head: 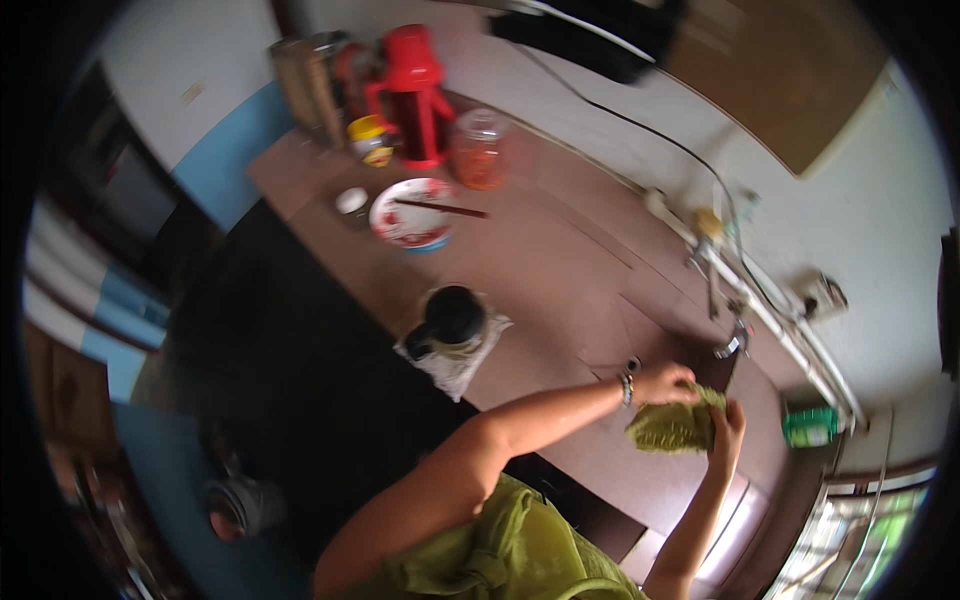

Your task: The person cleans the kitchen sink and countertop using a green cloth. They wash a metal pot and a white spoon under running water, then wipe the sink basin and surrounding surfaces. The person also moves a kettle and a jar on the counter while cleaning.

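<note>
Both of my hands hold a crumpled olive-green cloth [671,427] above the right part of the tiled counter. My left hand [664,384], with a beaded bracelet at its wrist, grips the cloth's upper edge. On the other side, the fingers of my right hand [726,431] close around the cloth's right end. Beyond the hands lies a recess that looks like a sink [664,334], partly hidden by my left hand. A metal tap [709,262] stands at the wall pipes behind it.
A dark-lidded kettle or pot [452,319] rests on a pale cloth [480,352] near the counter's front edge. Farther left are an enamel basin [409,217] with a dark stick across it, a red thermos [416,105] and a clear jar [480,154]. A green container [810,427] stands far right.
</note>
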Motion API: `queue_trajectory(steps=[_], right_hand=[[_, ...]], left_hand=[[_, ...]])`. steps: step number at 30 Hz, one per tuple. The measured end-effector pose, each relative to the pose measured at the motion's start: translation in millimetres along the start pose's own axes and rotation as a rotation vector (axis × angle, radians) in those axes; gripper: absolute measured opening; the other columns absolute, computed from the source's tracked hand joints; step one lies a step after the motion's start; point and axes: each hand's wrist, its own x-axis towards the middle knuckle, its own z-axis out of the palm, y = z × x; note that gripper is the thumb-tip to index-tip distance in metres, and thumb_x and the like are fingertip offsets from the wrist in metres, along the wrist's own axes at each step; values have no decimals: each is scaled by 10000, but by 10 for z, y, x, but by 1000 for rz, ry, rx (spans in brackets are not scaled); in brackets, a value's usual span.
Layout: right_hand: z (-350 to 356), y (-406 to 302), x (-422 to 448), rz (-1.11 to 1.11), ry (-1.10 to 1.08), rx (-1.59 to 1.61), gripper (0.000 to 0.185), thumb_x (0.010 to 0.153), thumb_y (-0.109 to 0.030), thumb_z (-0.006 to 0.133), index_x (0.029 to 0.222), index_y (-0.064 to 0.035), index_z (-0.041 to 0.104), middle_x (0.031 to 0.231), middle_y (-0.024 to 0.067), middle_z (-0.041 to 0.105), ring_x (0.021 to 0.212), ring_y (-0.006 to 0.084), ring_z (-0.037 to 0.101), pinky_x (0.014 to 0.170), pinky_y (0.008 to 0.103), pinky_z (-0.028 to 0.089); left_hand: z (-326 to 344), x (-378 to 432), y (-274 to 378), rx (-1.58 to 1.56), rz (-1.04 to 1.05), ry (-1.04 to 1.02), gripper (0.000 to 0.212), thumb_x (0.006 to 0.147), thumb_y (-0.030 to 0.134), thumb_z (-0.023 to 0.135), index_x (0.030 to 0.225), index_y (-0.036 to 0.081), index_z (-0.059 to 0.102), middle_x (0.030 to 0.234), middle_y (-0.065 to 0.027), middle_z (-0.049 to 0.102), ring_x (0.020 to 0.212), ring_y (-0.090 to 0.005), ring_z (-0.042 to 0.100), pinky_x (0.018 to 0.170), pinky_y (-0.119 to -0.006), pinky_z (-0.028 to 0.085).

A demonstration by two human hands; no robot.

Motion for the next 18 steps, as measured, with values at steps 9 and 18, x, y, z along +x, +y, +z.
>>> queue_trajectory(steps=[9,18], right_hand=[[2005,337,-1383,573,-158,613,417,991,-341,360,1231,-29,498,1131,106,581,1049,234,578,899,391,489],[3904,114,-1896,84,-817,-65,217,852,-203,704,825,8,665,637,-30,549,609,45,459,547,245,384]], left_hand=[[-96,-2108,190,-813,-365,196,373,938,342,576,1237,118,581,1091,-7,618,939,-98,552,853,-274,456],[-2027,-5257,862,335,-387,206,249,824,225,736,879,34,585,715,-11,559,667,-75,511,602,-266,434]])
